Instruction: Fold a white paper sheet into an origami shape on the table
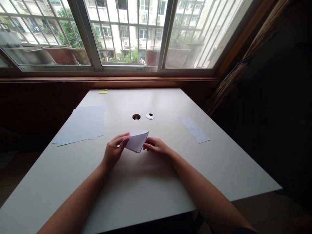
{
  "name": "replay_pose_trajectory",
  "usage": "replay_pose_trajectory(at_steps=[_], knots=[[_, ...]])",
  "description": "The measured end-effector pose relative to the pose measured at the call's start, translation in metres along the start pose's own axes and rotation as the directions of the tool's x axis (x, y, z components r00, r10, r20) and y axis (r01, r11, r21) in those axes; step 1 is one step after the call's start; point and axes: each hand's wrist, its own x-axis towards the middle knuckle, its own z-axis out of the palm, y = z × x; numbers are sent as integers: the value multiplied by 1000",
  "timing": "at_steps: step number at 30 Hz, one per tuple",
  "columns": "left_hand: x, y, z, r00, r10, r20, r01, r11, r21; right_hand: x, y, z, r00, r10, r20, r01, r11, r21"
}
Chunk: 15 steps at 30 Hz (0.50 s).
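Note:
A folded sheet of white paper (136,140), pointed at its upper right corner, is held up above the white table (146,191). My left hand (116,148) pinches its left end, with the thumb in front and the fingers along the top and behind. At the paper's right edge, my right hand (157,145) is closed, fingers curled and thumb tip against that edge. How far its fingers reach behind the paper is hidden. Both hands are just over the middle of the table.
Loose white sheets (89,123) lie overlapping on the left. A creased paper strip (194,129) rests on the right. Farther back are a round cable hole (136,117), its ring-shaped cover (150,116) and a yellow sticky note (102,92). A barred window (129,35) stands behind.

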Motion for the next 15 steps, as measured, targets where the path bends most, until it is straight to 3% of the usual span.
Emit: replay_pose_trajectory(at_steps=[8, 15], knots=[[-2, -7, -2, 987, -153, -41, 150, 987, -62, -1, -2, -1, 999, -18, -43, 18, 1000, -5], [-2, -11, -3, 970, -238, -47, 227, 958, -174, 0, 7, 0, 965, -17, -261, -9, 995, -101]])
